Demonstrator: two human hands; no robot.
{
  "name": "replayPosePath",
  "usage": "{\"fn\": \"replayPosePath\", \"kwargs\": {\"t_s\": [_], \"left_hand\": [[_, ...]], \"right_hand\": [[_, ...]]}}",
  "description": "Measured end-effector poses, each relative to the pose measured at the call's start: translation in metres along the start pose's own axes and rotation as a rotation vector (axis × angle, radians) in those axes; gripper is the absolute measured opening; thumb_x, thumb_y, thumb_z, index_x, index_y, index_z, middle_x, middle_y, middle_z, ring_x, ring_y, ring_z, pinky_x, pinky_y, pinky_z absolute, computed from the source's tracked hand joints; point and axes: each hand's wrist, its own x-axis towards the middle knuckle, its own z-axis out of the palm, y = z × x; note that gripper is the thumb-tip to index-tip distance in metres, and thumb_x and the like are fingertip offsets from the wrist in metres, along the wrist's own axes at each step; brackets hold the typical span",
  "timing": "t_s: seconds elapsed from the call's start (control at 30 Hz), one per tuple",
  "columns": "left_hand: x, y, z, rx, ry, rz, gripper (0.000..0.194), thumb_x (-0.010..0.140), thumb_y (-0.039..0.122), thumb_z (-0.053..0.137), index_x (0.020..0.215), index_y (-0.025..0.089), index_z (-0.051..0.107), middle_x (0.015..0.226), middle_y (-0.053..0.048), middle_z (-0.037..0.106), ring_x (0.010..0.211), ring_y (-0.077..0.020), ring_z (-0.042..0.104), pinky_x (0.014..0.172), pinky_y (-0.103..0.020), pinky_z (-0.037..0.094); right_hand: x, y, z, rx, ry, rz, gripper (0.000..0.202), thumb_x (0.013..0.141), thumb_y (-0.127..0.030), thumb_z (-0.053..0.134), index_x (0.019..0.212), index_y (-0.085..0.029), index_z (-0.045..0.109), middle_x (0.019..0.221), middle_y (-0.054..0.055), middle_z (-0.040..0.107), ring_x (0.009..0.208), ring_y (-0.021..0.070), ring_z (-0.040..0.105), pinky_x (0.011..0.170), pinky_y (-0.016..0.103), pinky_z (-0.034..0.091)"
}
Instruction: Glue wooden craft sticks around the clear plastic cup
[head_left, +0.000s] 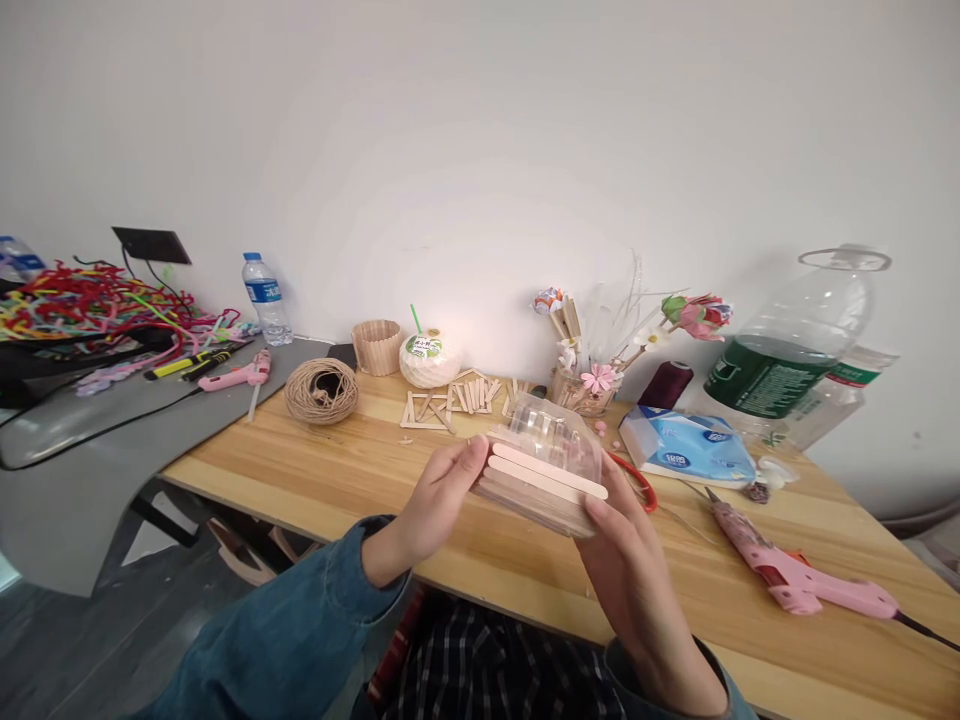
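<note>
Between my two hands, above the table's front part, is a clear plastic container (551, 432) with pale wooden craft sticks (536, 485) lined up along its near side. My left hand (435, 500) grips the left end, its thumb on the top edge by the sticks. My right hand (626, 545) holds the right end, the thumb pressed near the stick ends and the other fingers partly hidden behind. The container is tilted, with its clear part away from me.
Behind lie loose sticks (472, 393), a twine roll (321, 391), a round stick cup (377, 347) and a white coconut (429, 359). On the right are a tissue pack (686, 445), a pink glue gun (799, 578), red-handled scissors (636, 480) and a large bottle (787, 350).
</note>
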Motion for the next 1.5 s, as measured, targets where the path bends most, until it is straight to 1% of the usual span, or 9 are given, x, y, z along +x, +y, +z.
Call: {"fn": "replayPosePath", "kwargs": {"t_s": [0.13, 0.23, 0.37, 0.5, 0.67, 1.0, 1.17, 1.33, 1.5], "left_hand": [[0.001, 0.004, 0.000, -0.024, -0.050, -0.027, 0.054, 0.080, 0.064, 0.047, 0.066, 0.014, 0.063, 0.062, -0.003, 0.057, 0.067, -0.0163, 0.052, 0.065, -0.028, 0.040], [0.000, 0.010, 0.001, 0.005, -0.085, -0.020, 0.048, 0.075, 0.061, 0.057, 0.067, 0.014, 0.064, 0.065, -0.003, 0.060, 0.068, -0.0155, 0.053, 0.066, -0.027, 0.042], [0.000, 0.020, 0.007, 0.043, -0.151, -0.048, 0.033, 0.068, 0.044, 0.073, 0.079, 0.014, 0.067, 0.074, -0.003, 0.066, 0.072, -0.0154, 0.058, 0.070, -0.026, 0.045], [0.000, 0.023, 0.011, 0.032, -0.108, -0.056, 0.024, 0.069, 0.036, 0.072, 0.078, 0.014, 0.067, 0.075, -0.002, 0.067, 0.068, -0.0134, 0.058, 0.068, -0.025, 0.046], [-0.001, 0.024, 0.012, 0.052, -0.074, -0.077, 0.024, 0.068, 0.036, 0.072, 0.076, 0.013, 0.067, 0.073, -0.002, 0.067, 0.066, -0.0131, 0.057, 0.066, -0.024, 0.046], [-0.007, 0.025, 0.015, 0.086, -0.023, -0.054, 0.018, 0.071, 0.030, 0.069, 0.074, 0.013, 0.066, 0.070, -0.003, 0.065, 0.065, -0.0128, 0.056, 0.063, -0.024, 0.046], [-0.010, 0.024, 0.015, 0.101, -0.015, -0.038, 0.019, 0.071, 0.030, 0.068, 0.071, 0.012, 0.065, 0.067, -0.003, 0.063, 0.062, -0.0122, 0.053, 0.059, -0.024, 0.044], [-0.009, 0.026, 0.017, 0.074, -0.046, -0.025, 0.015, 0.072, 0.028, 0.067, 0.073, 0.012, 0.065, 0.069, -0.002, 0.064, 0.064, -0.0123, 0.055, 0.062, -0.023, 0.045], [-0.002, 0.031, 0.015, 0.039, -0.104, -0.055, 0.010, 0.066, 0.023, 0.068, 0.068, 0.013, 0.065, 0.064, 0.000, 0.062, 0.060, -0.0114, 0.052, 0.061, -0.023, 0.043]], "right_hand": [[-0.003, 0.004, -0.001, 0.006, -0.043, 0.012, 0.052, 0.078, -0.045, 0.058, 0.127, -0.028, 0.049, 0.136, 0.007, 0.048, 0.128, 0.0279, 0.040, 0.096, 0.048, 0.043], [-0.005, 0.005, -0.001, -0.004, -0.018, -0.001, 0.054, 0.078, -0.043, 0.059, 0.128, -0.028, 0.047, 0.135, 0.007, 0.048, 0.128, 0.0271, 0.041, 0.098, 0.048, 0.042], [-0.005, 0.007, -0.001, -0.025, 0.023, -0.015, 0.058, 0.075, -0.044, 0.062, 0.129, -0.029, 0.044, 0.139, 0.007, 0.043, 0.130, 0.0283, 0.037, 0.102, 0.051, 0.038], [-0.004, 0.011, 0.001, -0.038, 0.044, -0.063, 0.062, 0.074, -0.045, 0.064, 0.129, -0.029, 0.042, 0.140, 0.008, 0.041, 0.130, 0.0286, 0.036, 0.105, 0.052, 0.033], [-0.005, 0.016, -0.001, -0.049, 0.053, -0.106, 0.060, 0.074, -0.043, 0.065, 0.127, -0.028, 0.042, 0.139, 0.009, 0.042, 0.127, 0.0292, 0.039, 0.103, 0.054, 0.034], [-0.007, 0.014, -0.002, -0.071, 0.065, -0.197, 0.065, 0.070, -0.042, 0.069, 0.128, -0.028, 0.041, 0.141, 0.011, 0.037, 0.131, 0.0310, 0.033, 0.106, 0.058, 0.026], [-0.006, 0.013, -0.001, -0.056, 0.049, -0.223, 0.066, 0.070, -0.039, 0.071, 0.128, -0.028, 0.041, 0.142, 0.011, 0.036, 0.131, 0.0297, 0.034, 0.106, 0.056, 0.028], [-0.007, 0.016, -0.002, -0.050, 0.043, -0.245, 0.065, 0.071, -0.035, 0.071, 0.128, -0.028, 0.041, 0.142, 0.011, 0.036, 0.130, 0.0283, 0.037, 0.105, 0.053, 0.033], [-0.007, 0.016, -0.002, -0.080, 0.067, -0.308, 0.062, 0.073, -0.032, 0.069, 0.127, -0.030, 0.039, 0.142, 0.010, 0.035, 0.128, 0.0270, 0.040, 0.103, 0.053, 0.035]]}}
